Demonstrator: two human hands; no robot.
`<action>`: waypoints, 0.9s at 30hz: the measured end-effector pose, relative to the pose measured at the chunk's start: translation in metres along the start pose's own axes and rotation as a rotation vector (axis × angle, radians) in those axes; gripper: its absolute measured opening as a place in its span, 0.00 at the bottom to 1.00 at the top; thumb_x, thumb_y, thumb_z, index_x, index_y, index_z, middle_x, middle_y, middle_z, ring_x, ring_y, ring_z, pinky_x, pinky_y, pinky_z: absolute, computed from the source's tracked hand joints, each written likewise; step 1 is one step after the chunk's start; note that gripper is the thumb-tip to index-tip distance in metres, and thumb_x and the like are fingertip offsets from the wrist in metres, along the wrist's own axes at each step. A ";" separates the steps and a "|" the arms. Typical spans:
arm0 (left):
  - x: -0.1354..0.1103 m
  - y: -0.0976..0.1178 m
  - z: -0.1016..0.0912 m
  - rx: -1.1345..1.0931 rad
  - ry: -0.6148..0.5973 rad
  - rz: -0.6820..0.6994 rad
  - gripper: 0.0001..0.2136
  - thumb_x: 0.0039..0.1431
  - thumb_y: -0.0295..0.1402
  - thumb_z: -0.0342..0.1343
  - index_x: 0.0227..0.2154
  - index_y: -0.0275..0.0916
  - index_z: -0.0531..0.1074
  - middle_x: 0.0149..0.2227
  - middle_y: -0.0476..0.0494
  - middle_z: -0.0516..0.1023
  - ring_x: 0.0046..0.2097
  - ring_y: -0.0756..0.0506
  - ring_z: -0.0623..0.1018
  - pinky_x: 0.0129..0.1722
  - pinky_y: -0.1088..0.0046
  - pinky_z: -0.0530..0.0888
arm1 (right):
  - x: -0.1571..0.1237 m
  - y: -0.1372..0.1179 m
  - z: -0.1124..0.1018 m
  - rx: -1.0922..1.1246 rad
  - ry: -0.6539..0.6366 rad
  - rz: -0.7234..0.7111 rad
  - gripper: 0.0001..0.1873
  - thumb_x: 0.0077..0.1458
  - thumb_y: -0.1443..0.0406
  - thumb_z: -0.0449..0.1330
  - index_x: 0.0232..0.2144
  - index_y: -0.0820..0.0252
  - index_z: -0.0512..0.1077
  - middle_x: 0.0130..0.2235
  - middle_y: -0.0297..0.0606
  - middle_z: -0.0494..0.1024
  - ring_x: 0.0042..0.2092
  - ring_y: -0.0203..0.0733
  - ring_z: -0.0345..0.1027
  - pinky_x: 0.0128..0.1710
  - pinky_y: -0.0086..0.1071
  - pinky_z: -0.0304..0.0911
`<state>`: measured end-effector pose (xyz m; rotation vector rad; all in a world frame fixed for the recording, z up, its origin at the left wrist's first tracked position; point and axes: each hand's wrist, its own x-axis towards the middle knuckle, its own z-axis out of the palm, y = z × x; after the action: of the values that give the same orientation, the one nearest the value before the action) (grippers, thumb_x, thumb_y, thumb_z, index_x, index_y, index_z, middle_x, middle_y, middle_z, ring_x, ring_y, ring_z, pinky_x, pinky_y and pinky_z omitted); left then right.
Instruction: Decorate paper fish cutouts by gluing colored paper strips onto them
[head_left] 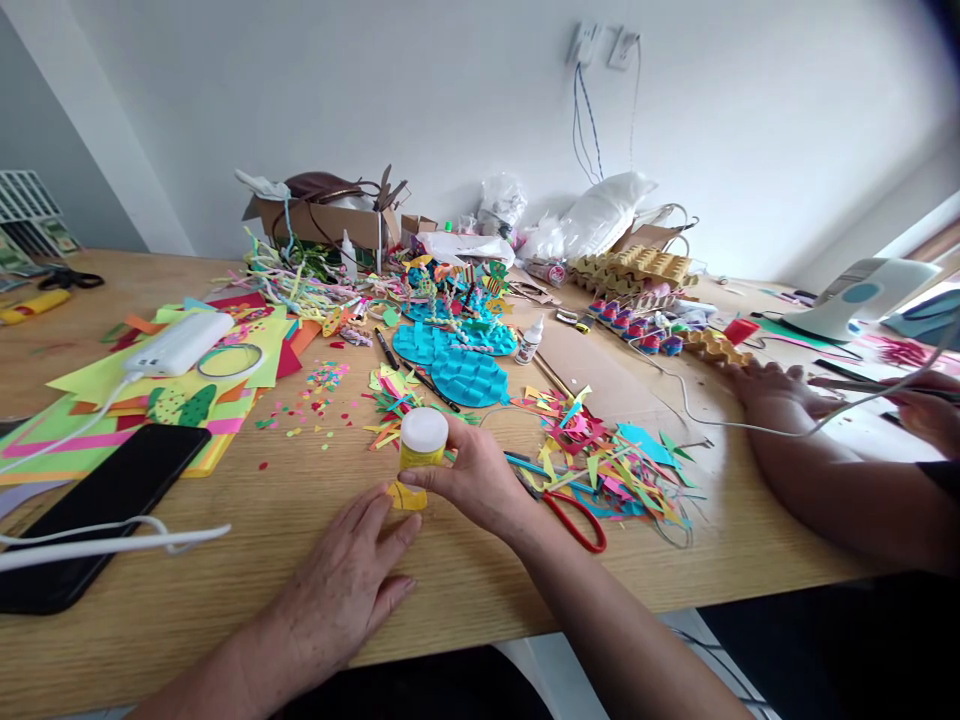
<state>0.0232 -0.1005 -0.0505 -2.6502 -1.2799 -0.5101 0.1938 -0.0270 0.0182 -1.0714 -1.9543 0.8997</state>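
Observation:
My right hand (480,478) is closed round a small jar (424,432) with a white lid and yellow sides. Beneath and just in front of the jar, a small yellow paper piece (407,496) with a dark line lies on the wooden table. The fingertips of my left hand (341,560) reach its left edge; that hand is flat, with fingers spread. Right of my right wrist lie red-handled scissors (576,522), their blades partly hidden among coloured paper scraps (600,465). Beyond the jar stands a blue paper craft (469,370) with several decorations on top.
At left are coloured paper sheets (217,430), a white power bank (182,343) and a black phone (105,510). A glue bottle (530,341) stands beside the blue craft. Another person's arm (802,480) rests at right, near painted egg cartons (637,325) and a white cable (686,400).

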 end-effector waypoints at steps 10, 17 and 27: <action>0.000 -0.001 0.000 0.003 -0.010 0.000 0.21 0.50 0.31 0.58 0.49 0.40 0.65 0.50 0.34 0.62 0.51 0.36 0.67 0.46 0.57 0.72 | -0.003 0.003 -0.003 0.011 -0.011 0.000 0.16 0.42 0.62 0.67 0.35 0.61 0.71 0.33 0.31 0.75 0.35 0.39 0.67 0.34 0.28 0.59; -0.001 -0.001 0.004 -0.015 -0.008 -0.013 0.21 0.50 0.31 0.58 0.49 0.40 0.65 0.50 0.34 0.63 0.52 0.35 0.67 0.46 0.55 0.71 | -0.004 0.002 -0.001 0.010 -0.002 -0.001 0.16 0.41 0.62 0.67 0.34 0.61 0.71 0.33 0.32 0.75 0.35 0.39 0.67 0.34 0.28 0.59; -0.003 -0.002 0.006 -0.032 -0.015 -0.003 0.22 0.50 0.31 0.59 0.50 0.39 0.65 0.51 0.34 0.62 0.53 0.35 0.66 0.49 0.55 0.70 | -0.009 -0.001 -0.001 -0.024 -0.003 0.008 0.16 0.40 0.62 0.68 0.33 0.60 0.71 0.33 0.31 0.75 0.36 0.40 0.67 0.35 0.29 0.59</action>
<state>0.0214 -0.0996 -0.0575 -2.6832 -1.2905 -0.5163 0.1972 -0.0353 0.0172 -1.0930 -1.9692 0.8841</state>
